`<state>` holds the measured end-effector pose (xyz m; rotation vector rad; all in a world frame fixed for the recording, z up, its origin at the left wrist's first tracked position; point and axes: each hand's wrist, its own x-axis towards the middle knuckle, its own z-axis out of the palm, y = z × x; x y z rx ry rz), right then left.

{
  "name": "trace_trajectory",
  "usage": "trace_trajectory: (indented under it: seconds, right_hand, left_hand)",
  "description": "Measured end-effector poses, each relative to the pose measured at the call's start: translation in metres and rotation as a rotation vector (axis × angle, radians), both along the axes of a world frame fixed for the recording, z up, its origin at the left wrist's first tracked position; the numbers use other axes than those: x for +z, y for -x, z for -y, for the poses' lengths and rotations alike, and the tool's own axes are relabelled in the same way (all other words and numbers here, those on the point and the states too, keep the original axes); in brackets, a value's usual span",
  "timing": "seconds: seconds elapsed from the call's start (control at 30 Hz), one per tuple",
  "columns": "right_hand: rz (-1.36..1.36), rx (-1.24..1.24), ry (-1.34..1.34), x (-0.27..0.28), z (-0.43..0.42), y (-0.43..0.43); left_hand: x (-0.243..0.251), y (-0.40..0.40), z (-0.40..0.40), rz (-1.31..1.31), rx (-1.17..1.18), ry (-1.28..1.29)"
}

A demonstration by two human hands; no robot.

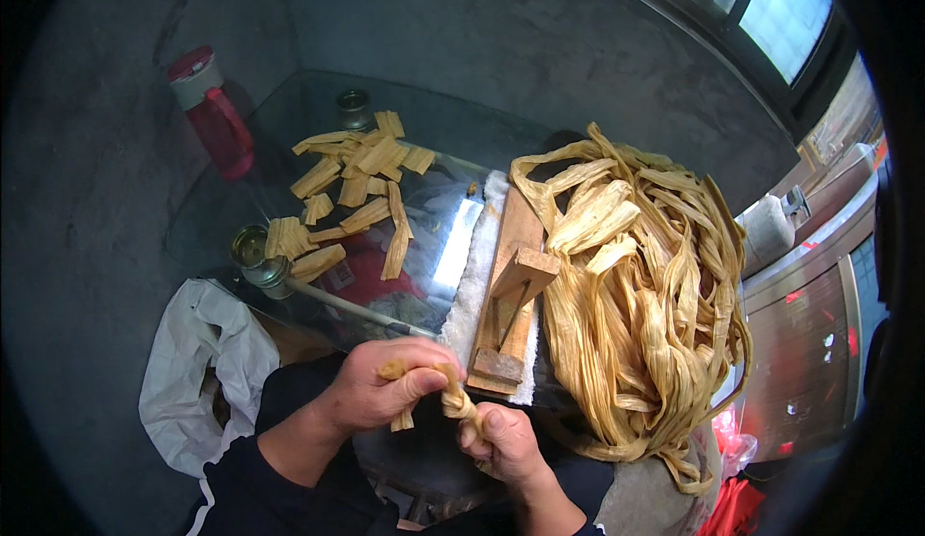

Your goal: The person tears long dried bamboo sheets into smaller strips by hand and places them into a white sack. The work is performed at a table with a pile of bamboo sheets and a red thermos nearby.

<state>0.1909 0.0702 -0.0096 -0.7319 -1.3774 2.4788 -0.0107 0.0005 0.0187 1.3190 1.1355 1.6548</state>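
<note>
My left hand [394,384] and my right hand [500,441] both grip one pale yellow-brown fibrous strip [458,404], which is twisted into a knot between them. Its short ends stick out beside the left hand's fingers. Beyond the hands, a wooden block device with a slanted blade [509,319] rests on a white towel [470,276] at the glass table's edge. To its right lies a large heap of long, wrinkled strips of the same kind [636,269]. Short cut pieces [376,157] are scattered over the glass table on the left.
A red-lidded jug [217,120] stands at the back left. Metal-coloured round fittings [264,261] support the glass tabletop [433,124]. A white plastic bag [206,362] sits at the lower left. A gas cylinder [769,229] and red plastic bags [730,507] are at the right.
</note>
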Motion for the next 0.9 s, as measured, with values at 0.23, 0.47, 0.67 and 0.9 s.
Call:
trace_trajectory:
  seconds: [0.23, 0.47, 0.67, 0.9]
  right_hand:
    - [0.190, -0.079, -0.079, 0.012, -0.014, 0.001]
    - [0.123, -0.586, -0.504, 0.024, -0.049, 0.000]
    - [0.255, -0.600, -1.115, 0.022, -0.057, 0.014]
    - [0.337, -0.638, -1.481, -0.002, -0.062, 0.026]
  left_hand:
    - [-0.005, -0.007, 0.005, 0.303, -0.295, 0.468]
    - [-0.013, -0.009, -0.026, 0.448, -0.083, 0.391]
    - [-0.025, -0.018, -0.046, 0.084, 0.124, 0.249]
    - [-0.052, -0.022, -0.055, -0.292, 0.478, 0.205]
